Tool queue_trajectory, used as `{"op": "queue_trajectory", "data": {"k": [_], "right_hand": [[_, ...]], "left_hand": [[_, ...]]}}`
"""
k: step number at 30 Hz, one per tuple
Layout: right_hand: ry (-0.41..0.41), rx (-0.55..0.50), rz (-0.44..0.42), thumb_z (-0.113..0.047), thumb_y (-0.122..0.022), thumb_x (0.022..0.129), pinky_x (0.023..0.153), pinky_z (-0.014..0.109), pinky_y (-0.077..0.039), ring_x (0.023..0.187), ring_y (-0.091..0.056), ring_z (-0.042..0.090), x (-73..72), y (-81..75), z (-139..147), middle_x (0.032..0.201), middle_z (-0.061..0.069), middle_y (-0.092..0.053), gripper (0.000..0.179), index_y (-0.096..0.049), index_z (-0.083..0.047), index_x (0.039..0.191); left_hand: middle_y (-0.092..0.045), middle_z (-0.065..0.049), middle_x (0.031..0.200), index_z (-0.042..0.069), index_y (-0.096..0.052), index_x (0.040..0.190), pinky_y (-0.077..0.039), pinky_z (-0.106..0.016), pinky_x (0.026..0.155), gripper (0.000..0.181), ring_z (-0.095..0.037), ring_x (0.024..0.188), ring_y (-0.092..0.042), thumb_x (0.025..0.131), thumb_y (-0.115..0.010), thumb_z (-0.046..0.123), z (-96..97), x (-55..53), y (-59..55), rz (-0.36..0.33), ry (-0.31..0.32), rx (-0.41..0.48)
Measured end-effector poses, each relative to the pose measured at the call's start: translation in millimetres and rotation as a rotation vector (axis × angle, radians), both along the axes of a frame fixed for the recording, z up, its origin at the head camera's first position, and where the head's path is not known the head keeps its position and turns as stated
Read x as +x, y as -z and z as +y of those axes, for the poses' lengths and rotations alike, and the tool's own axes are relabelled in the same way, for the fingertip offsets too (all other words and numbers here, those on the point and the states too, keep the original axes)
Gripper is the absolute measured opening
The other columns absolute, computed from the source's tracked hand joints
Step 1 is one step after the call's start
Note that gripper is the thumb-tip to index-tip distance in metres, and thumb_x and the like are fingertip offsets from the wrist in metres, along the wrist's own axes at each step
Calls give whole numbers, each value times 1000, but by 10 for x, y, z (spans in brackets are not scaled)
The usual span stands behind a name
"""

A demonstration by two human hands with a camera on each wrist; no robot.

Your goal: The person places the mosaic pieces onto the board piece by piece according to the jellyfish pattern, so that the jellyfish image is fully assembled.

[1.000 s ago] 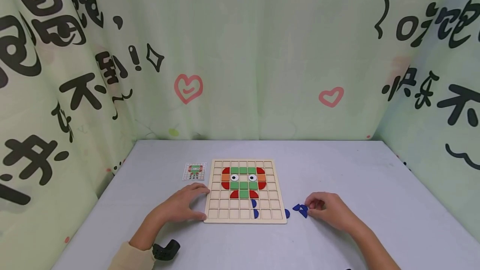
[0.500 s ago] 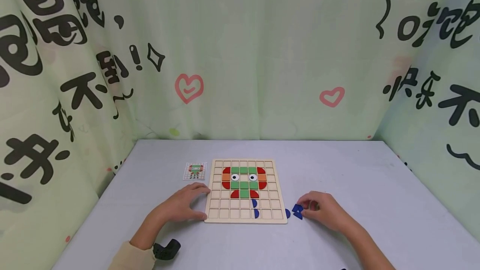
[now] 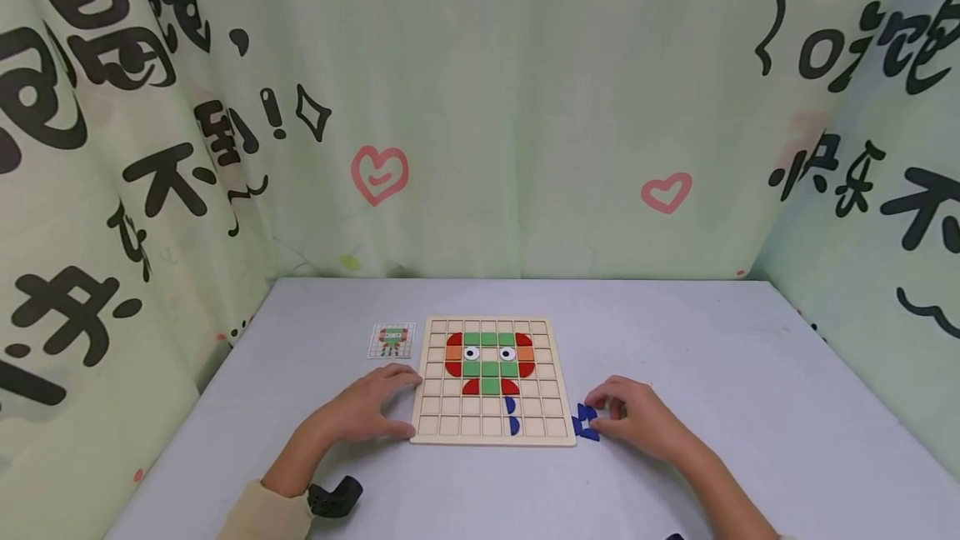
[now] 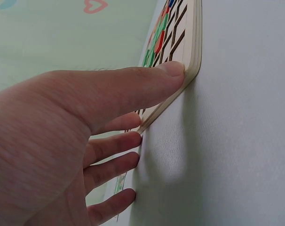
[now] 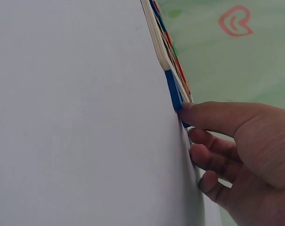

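A wooden grid board (image 3: 450,429) lies on the table, bearing green, red and orange pieces, two eye pieces and two blue half-round pieces (image 3: 513,425). My left hand (image 3: 372,404) rests along its left edge; in the left wrist view the thumb (image 4: 173,70) touches the near corner, the fingers (image 4: 119,167) spread beside the side. Right of the board, several small blue pieces (image 3: 589,434) lie flat against its right edge. My right hand (image 3: 645,417) touches them with thumb and index fingertip, the other fingers loosely bent. A blue piece (image 5: 173,89) meets the thumb tip in the right wrist view.
A small pattern card (image 3: 392,341) with a coloured figure lies left of the board's far corner. A black curved object (image 3: 335,497) is at the left wrist. Printed curtains (image 3: 517,107) stand behind the white table (image 3: 667,332) and at both sides.
My right hand has slid left, pushing the blue pieces along the table up to the piece at the board's right edge. My left hand has stayed at the board's left side.
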State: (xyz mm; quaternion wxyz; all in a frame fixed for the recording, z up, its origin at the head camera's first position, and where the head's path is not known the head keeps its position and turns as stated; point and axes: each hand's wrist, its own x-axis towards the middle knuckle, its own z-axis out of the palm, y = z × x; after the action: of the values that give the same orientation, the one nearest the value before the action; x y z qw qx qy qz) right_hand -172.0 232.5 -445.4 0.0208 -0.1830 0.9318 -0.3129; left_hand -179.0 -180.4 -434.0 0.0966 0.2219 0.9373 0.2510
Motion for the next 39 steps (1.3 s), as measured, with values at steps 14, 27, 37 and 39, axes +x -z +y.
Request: {"op": "queue_trajectory", "data": {"k": [14,27,37,39], "right_hand": [[77,21,-2,-12,-78,78,60,18,-43,70,-49,7,-14,-42,-131,87,-5,-61,18,-72,-14,94],[13,-22,16,-13,-76,80,60,17,-44,72,-51,8,-71,-77,-426,93,-4,-62,18,-71,-14,98],[-87,-64,22,-12,-75,81,61,18,-43,72,-51,8,-119,-50,-715,91,-4,-61,17,-71,-14,97],[-95,-65,23,-13,-75,81,61,18,-44,72,-51,8,-125,-43,-766,90,-5,-61,16,-71,-15,96]], "left_hand": [[-46,-10,145,12,-54,135,-35,-57,110,68,-35,137,-40,76,-80,36,-16,-11,13,2,1,0],[-47,-9,145,14,-55,135,-36,-57,110,67,-35,137,-40,76,-81,35,-42,-3,8,-1,-12,-1],[-47,-8,145,15,-55,135,-36,-56,110,68,-34,138,-39,76,-80,37,-32,-34,24,-4,-5,1],[-47,-7,145,14,-55,135,-35,-56,111,68,-34,138,-39,77,-80,37,-21,-36,24,-5,-1,-2]]}}
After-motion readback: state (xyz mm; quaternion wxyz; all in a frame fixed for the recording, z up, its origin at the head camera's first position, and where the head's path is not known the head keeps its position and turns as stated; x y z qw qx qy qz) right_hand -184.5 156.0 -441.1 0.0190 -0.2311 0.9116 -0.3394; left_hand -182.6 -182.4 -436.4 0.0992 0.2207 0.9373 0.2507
